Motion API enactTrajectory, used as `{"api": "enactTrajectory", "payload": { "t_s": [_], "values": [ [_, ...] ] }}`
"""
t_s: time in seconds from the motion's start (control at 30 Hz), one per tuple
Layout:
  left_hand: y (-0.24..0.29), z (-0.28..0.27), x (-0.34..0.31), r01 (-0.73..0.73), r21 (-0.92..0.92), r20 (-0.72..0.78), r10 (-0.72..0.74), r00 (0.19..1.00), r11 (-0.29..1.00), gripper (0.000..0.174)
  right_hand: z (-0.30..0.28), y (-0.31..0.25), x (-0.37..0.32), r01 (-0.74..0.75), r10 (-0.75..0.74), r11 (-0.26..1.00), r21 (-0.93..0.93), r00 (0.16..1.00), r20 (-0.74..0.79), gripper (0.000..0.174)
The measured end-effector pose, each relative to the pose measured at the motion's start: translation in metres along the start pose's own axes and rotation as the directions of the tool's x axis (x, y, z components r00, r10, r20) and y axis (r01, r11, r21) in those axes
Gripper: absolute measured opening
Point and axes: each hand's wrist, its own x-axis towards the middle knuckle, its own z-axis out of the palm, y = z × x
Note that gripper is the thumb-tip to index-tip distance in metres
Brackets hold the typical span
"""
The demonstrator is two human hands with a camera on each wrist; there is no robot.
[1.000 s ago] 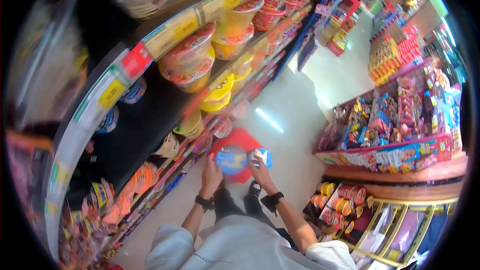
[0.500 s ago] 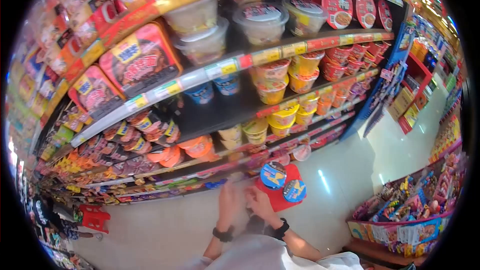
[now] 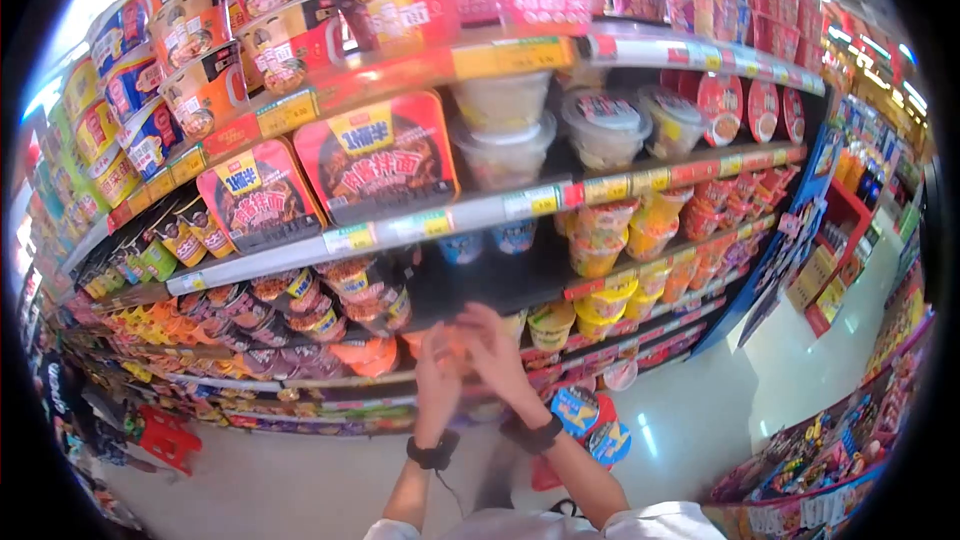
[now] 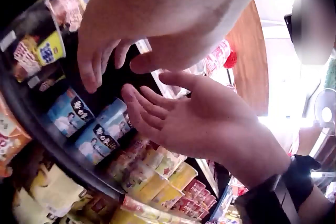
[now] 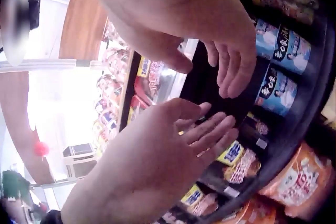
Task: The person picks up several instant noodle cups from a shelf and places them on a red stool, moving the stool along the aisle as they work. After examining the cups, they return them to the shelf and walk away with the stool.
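Both hands are raised before the shelf with nothing in them. My left hand (image 3: 437, 385) has its fingers loosely bent, and my right hand (image 3: 497, 365) is beside it with fingers extended toward it. In the left wrist view the right palm (image 4: 202, 116) faces up below the left hand (image 4: 157, 22). Nearest to them, on the dark middle shelf, stand several blue instant noodle cups (image 4: 94, 142), which also show in the right wrist view as blue cups (image 5: 278, 90). Two blue-lidded cups (image 3: 575, 410) rest low down on a red stool-like surface (image 3: 545, 475), right of my right forearm.
Boxed noodles (image 3: 375, 160) and clear-lidded tubs (image 3: 500, 145) fill the shelf above. Dark noodle cups (image 3: 365, 295) stand left of the hands, yellow cups (image 3: 605, 305) to the right. A shelf edge (image 3: 460, 215) runs above the hands. A snack bin (image 3: 810, 440) stands at right.
The hands have left the blue-lidded cups on the red surface and risen to the middle shelf. The head view has swung left and up, toward the shelf front.
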Motion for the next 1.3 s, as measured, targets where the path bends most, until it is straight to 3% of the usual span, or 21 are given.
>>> {"api": "enactTrajectory", "payload": {
  "t_s": [0.07,0.1,0.13,0.2,0.23,0.27,0.33,0.4,0.47,0.53,0.67,0.8,0.9,1.0,1.03,1.07,1.13,1.17,1.27,1.3],
  "values": [
    [-0.015,0.016,0.043,-0.208,0.019,-0.069,0.209,0.975,0.978,0.043,-0.007,0.013,0.04,0.03,-0.024,0.999,0.041,0.99,-0.142,0.047],
    [-0.028,0.029,0.068,-0.177,-0.104,-0.084,0.169,0.982,0.979,0.046,-0.015,0.03,0.062,0.052,-0.058,0.998,-0.032,0.971,-0.231,0.047],
    [-0.038,0.039,0.092,-0.225,-0.064,-0.1,0.218,0.971,0.972,0.047,-0.022,0.03,0.082,0.012,-0.03,0.998,-0.058,0.951,-0.309,0.046],
    [-0.055,0.065,0.137,-0.207,-0.081,-0.106,0.198,0.974,0.975,0.045,-0.037,0.036,0.122,0.05,-0.124,0.983,-0.179,0.896,-0.426,0.041],
    [-0.054,0.076,0.156,-0.206,-0.055,-0.122,0.198,0.973,0.977,0.037,-0.052,0.045,0.148,0.016,-0.156,0.95,-0.313,0.891,-0.427,0.034],
    [-0.061,0.086,0.173,-0.242,0.014,-0.08,0.242,0.967,0.97,0.028,-0.062,0.056,0.166,0.039,-0.186,0.958,-0.285,0.84,-0.51,0.024],
    [-0.066,0.106,0.2,-0.237,-0.047,-0.005,0.237,0.972,0.97,0.024,-0.088,0.067,0.191,-0.088,-0.184,0.853,-0.514,0.872,-0.454,0.021],
    [-0.075,0.114,0.209,-0.212,-0.066,0.165,0.22,0.961,0.975,0.024,-0.122,0.103,0.208,-0.014,-0.198,0.891,-0.454,0.888,-0.415,0.023],
    [-0.124,0.146,0.211,-0.085,-0.266,0.186,0.137,0.973,0.96,0.02,-0.14,0.109,0.206,-0.066,-0.145,0.89,-0.452,0.897,-0.418,0.024],
    [-0.157,0.166,0.212,-0.214,-0.197,0.143,0.244,0.959,0.957,0.019,-0.145,0.101,0.208,-0.15,-0.082,0.871,-0.468,0.895,-0.439,0.025],
    [-0.167,0.176,0.216,-0.235,-0.112,0.246,0.256,0.935,0.966,0.02,-0.138,0.083,0.198,-0.221,-0.017,0.867,-0.447,0.882,-0.47,0.027],
    [-0.16,0.173,0.211,-0.321,-0.05,0.256,0.323,0.911,0.946,0.02,-0.109,0.055,0.184,-0.192,-0.023,0.909,-0.369,0.863,-0.505,0.031],
    [-0.111,0.143,0.202,-0.281,-0.073,0.208,0.291,0.934,0.957,0.023,-0.078,0.032,0.172,-0.128,-0.052,0.947,-0.293,0.841,-0.538,0.034],
    [-0.021,0.089,0.18,-0.126,-0.176,0.155,0.154,0.976,0.976,0.029,-0.052,0.024,0.143,0.091,-0.135,0.99,-0.106,0.82,-0.557,0.064],
    [-0.018,0.084,0.172,-0.133,-0.235,0.154,0.172,0.973,0.963,0.039,-0.043,0.014,0.129,0.114,-0.155,0.987,-0.112,0.849,-0.504,0.075],
    [-0.021,0.082,0.161,-0.29,-0.177,0.046,0.303,0.952,0.94,0.048,-0.039,0.006,0.114,0.138,-0.177,0.983,-0.117,0.875,-0.45,0.087],
    [-0.022,0.068,0.135,-0.286,-0.181,0.105,0.308,0.946,0.941,0.053,-0.034,0.005,0.082,0.167,-0.168,0.985,-0.041,0.887,-0.429,0.088],
    [-0.013,0.055,0.122,-0.328,-0.132,0.116,0.343,0.932,0.935,0.055,-0.026,-0.005,0.061,0.119,-0.274,0.918,-0.377,0.88,-0.388,0.086],
    [-0.001,0.029,0.073,-0.268,-0.125,0.209,0.289,0.934,0.955,0.064,-0.016,-0.01,0.001,0.042,-0.248,0.904,-0.425,0.862,-0.442,0.079],
    [-0.003,0.022,0.056,-0.285,-0.112,0.219,0.303,0.927,0.952,0.064,-0.014,-0.013,-0.02,0.031,-0.158,0.967,-0.252,0.848,-0.505,0.078]
  ]
}}
